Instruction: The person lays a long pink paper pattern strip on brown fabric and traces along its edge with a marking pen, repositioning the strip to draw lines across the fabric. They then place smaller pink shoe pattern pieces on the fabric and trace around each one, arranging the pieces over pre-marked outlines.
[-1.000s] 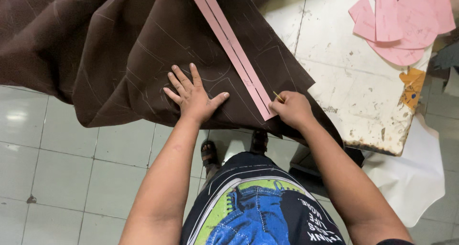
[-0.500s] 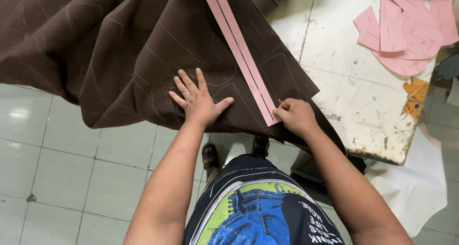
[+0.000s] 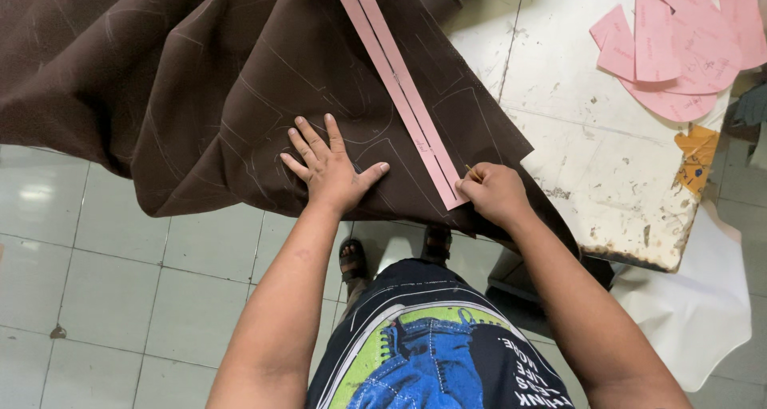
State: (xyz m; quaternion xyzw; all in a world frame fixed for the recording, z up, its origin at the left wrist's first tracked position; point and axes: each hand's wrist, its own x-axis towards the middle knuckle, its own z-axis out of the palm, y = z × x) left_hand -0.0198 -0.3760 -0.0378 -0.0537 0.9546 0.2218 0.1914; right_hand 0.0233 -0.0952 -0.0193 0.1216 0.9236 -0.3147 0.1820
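The long, narrow pink paper pattern strip (image 3: 402, 89) lies slantwise on the dark brown chalk-marked cloth (image 3: 200, 81), its near end just beside the right hand (image 3: 494, 193); that grip is closed on a small yellowish piece of chalk (image 3: 472, 172) at the strip's edge; the left hand (image 3: 329, 169) lies flat, fingers spread, pressing the cloth on the worn white worktop (image 3: 591, 145), holding nothing.

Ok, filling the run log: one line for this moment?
left hand flat on brown fabric | right hand marking beside long pink paper strip
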